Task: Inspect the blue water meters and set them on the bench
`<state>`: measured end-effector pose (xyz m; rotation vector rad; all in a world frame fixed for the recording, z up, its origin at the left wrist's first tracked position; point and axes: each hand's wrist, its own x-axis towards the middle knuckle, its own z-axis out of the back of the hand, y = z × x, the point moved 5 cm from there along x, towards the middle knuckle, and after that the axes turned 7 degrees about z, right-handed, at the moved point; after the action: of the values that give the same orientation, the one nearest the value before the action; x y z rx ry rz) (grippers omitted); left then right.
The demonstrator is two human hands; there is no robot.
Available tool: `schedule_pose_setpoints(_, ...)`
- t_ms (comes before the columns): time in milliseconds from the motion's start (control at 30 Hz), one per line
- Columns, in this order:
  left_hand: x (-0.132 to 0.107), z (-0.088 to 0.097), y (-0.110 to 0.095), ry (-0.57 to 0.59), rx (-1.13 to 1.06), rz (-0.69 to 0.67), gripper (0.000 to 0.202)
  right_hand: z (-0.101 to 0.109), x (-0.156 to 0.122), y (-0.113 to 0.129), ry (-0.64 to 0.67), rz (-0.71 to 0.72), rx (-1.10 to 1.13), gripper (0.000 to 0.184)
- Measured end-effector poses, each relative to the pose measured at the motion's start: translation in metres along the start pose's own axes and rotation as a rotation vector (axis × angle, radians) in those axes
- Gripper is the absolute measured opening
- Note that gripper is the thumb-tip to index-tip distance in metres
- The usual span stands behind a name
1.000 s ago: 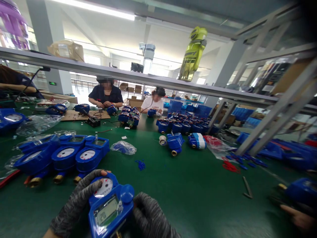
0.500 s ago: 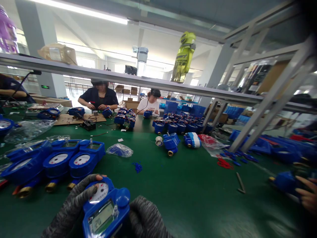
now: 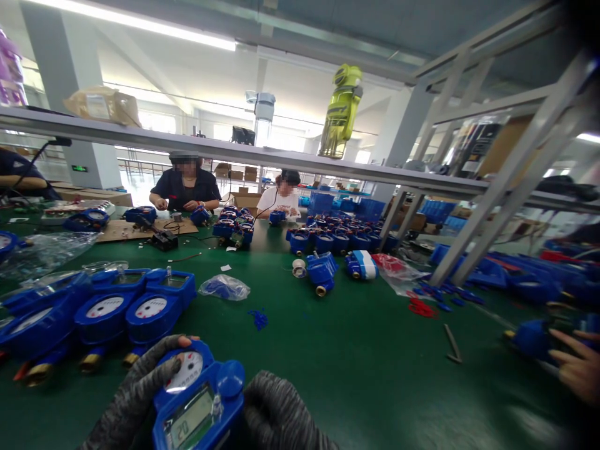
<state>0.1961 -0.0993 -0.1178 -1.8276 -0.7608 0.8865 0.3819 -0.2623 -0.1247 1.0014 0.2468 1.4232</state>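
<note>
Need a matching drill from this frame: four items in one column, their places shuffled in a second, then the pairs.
Things
1. meter with display
2. yellow-green bottle
3. clear bag of blue parts
4. cardboard box

Places
A. left end of the overhead shelf
B. between the left hand and right hand
C. lying on the green table, mid-width
D. on the overhead shelf, near its centre

Pairs: 1-B, 2-D, 3-C, 4-A
</note>
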Motion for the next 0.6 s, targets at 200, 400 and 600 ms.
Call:
schedule_pose_setpoints(200, 0.000, 0.001, 0.001, 0.007, 0.010, 0.004, 0.037, 0.011, 0.014, 0.012, 0.099, 0.050, 0.059, 0.016)
schedule_pose_setpoints(400, -0.008, -0.006, -0.004, -0.023, 0.012, 0.020, 0.040, 0.001, 0.012, 0.012, 0.147, 0.327, -0.210, 0.020)
schedule_pose_setpoints(600, -0.008, -0.006, -0.006, -0.025, 0.006, 0.016, 0.043, 0.003, -0.004, 0.004, 0.087, 0.347, -0.138, 0.021)
